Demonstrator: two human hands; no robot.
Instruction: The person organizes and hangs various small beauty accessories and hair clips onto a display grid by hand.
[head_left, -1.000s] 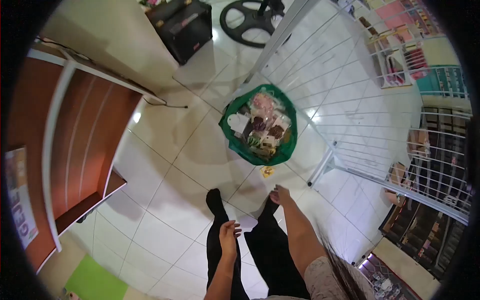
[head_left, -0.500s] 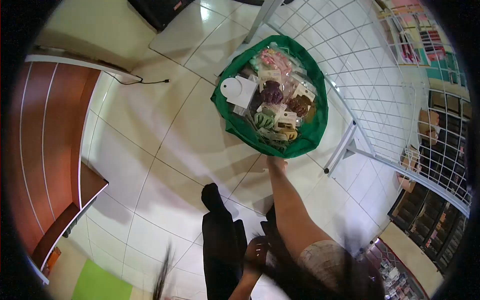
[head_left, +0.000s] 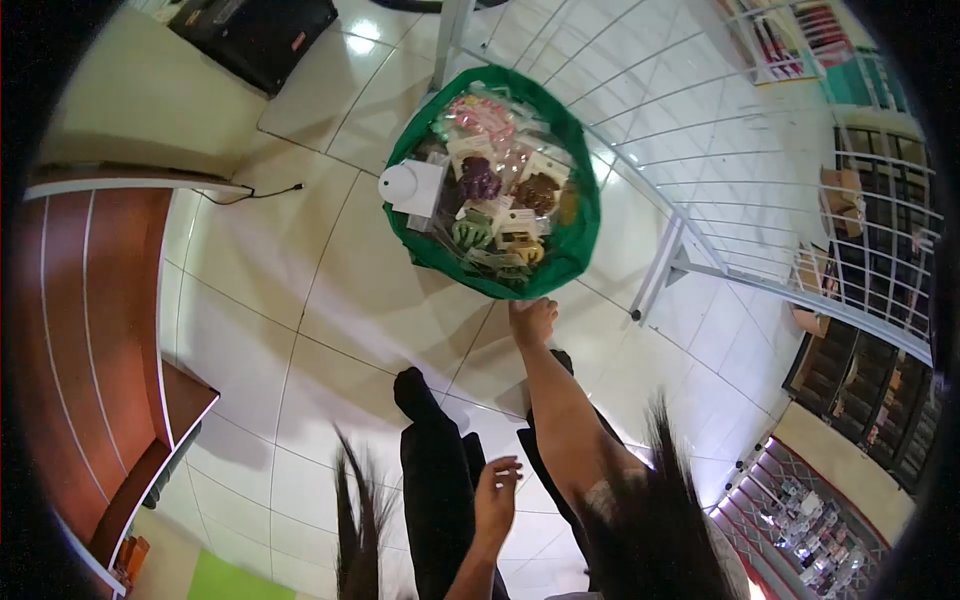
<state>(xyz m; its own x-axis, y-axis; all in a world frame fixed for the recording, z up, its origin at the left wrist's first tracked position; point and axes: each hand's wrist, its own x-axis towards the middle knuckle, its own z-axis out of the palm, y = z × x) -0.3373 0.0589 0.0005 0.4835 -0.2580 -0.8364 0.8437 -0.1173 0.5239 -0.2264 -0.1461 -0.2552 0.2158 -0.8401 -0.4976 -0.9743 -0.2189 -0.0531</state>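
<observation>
A green cloth bag (head_left: 580, 235), its top wide open, is full of packaged hair accessories. Among them are a purple hair claw clip (head_left: 479, 178), a brown clip (head_left: 538, 193), a green clip (head_left: 472, 231) and a yellow clip (head_left: 528, 252), several on cards in clear wrap. On the bag's left side rests a white card (head_left: 425, 188) with a round top. My right hand (head_left: 534, 320) is closed at the bag's near edge, its fingertips partly hidden there. Over my lap, my left hand (head_left: 495, 505) holds nothing, with its fingers loosely bent and apart.
A white wire grid rack (head_left: 690, 170) stands to the right, its foot (head_left: 650, 300) near the bag. On the left is a brown wooden shelf unit (head_left: 110, 330). A black case (head_left: 255, 45) and a cable (head_left: 250, 193) lie farther back on the tiled floor (head_left: 330, 280).
The bag appears farther left in view, with my right hand still at its near edge. My left hand, blurred low before, now shows raised with fingers apart. The camera view has shifted.
</observation>
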